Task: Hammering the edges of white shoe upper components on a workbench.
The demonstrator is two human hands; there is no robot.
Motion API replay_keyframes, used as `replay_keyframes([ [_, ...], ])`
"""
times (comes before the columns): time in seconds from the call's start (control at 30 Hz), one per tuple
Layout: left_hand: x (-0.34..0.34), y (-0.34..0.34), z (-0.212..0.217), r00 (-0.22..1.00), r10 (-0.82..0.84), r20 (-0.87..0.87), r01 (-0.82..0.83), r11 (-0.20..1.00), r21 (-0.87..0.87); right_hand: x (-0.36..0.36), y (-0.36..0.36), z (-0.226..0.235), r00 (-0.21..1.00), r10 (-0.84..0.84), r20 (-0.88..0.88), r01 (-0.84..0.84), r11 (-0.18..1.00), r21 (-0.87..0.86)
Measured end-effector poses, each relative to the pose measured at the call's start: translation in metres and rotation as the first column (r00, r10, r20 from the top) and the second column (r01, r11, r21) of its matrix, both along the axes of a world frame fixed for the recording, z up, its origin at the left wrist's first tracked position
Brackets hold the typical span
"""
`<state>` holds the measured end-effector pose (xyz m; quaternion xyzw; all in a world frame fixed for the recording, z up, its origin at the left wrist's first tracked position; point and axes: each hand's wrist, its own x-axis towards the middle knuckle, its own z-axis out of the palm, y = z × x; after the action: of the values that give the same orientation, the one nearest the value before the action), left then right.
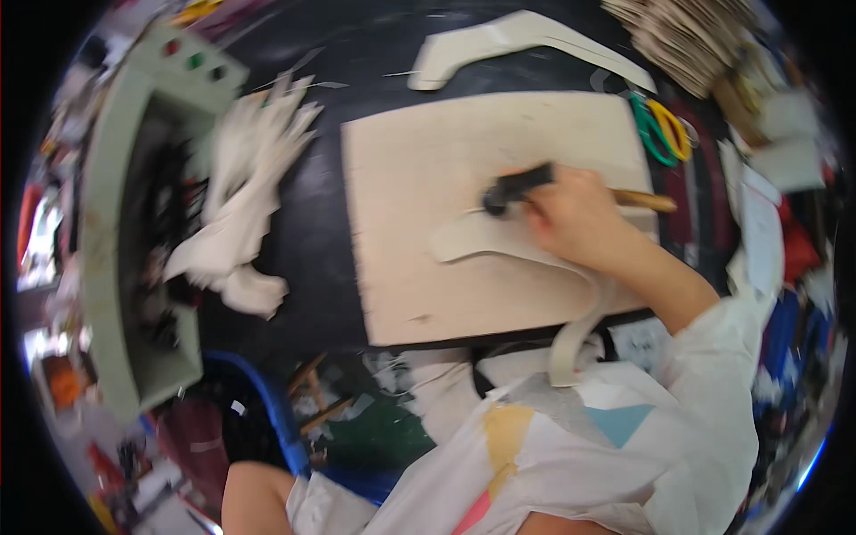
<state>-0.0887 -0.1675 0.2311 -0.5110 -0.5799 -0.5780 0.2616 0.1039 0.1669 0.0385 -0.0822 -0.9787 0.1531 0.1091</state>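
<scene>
My right hand (580, 218) is closed around a hammer with a black head (517, 189) and a wooden handle (649, 201). The handle's end sticks out to the right of the fist. Motion blurs the hand and the hammer head. Below them, a curved cream strip (473, 242) lies on a beige board (415, 299); its tail bends over the near edge toward my lap. My left hand does not show; bare skin appears at the lower left, but I cannot tell which body part it is. Another bent cream piece (526, 34) lies beyond the board.
Green and yellow scissors handles (662, 132) rest by the board's far right corner. A bunch of cream strips (245, 201) lies left on the black tabletop (308, 232), beside a pale green machine housing (111, 241). Brown stacked pieces (682, 40) stand far right. A blue bar (272, 401) is near.
</scene>
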Motion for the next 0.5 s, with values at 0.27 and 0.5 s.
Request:
replay_keyframes([
  [0.27, 0.016, 0.032, 0.014, 0.969, -0.063, 0.24, 0.101, 0.984, -0.147, 0.0, -0.002, -0.011, 0.989, 0.034, -0.146, -0.053, 0.99, -0.128],
  [0.5, 0.044, 0.157, -0.184, 0.939, -0.048, 0.34, 0.254, 0.764, -0.593, 0.013, 0.019, 0.007, 0.987, -0.059, -0.15, 0.026, 0.976, -0.215],
])
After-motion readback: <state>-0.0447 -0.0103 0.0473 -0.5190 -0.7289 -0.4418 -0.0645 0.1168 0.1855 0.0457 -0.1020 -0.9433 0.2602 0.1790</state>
